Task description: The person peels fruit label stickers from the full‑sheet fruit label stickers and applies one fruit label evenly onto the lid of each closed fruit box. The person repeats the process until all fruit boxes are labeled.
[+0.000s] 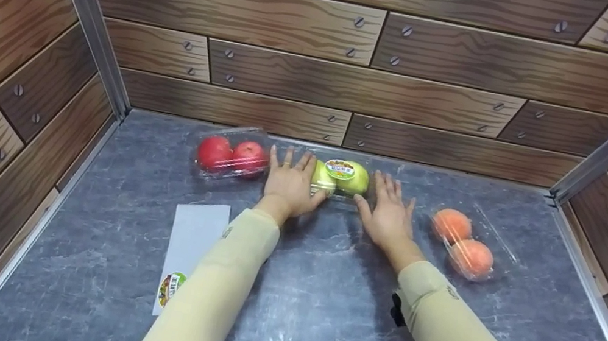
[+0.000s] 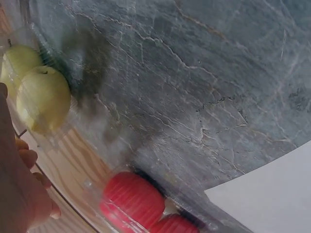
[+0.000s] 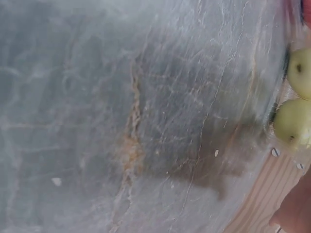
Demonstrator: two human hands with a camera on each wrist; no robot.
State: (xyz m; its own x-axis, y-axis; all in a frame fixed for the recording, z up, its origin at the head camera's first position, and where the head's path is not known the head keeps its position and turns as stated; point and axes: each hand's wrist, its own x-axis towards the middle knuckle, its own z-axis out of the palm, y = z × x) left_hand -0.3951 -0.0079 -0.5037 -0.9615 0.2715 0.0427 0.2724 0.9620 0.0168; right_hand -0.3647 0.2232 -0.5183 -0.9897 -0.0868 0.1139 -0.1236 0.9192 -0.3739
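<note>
Two green apples (image 1: 354, 180) sit in a clear plastic box near the back wall, with an oval fruit label (image 1: 339, 169) on the top. At the box's left end is my left hand (image 1: 289, 185), fingers extended and partly covering the box. My right hand (image 1: 387, 215) lies by its right end, fingers straight and thumb toward the box's front corner. The left wrist view shows the green apples (image 2: 43, 99) beyond the left hand (image 2: 19, 189). In the right wrist view, part of the right hand (image 3: 295, 206) appears below the apples (image 3: 293, 121).
Left of the hands is a clear box with two red apples (image 1: 214, 153). Two orange-coloured round fruits (image 1: 472, 258) in another clear box lie to the right. A white sheet (image 1: 197, 236) with a matching label (image 1: 171, 289) lies front left. Wood-patterned walls (image 1: 289, 75) enclose the grey tabletop (image 1: 310, 320).
</note>
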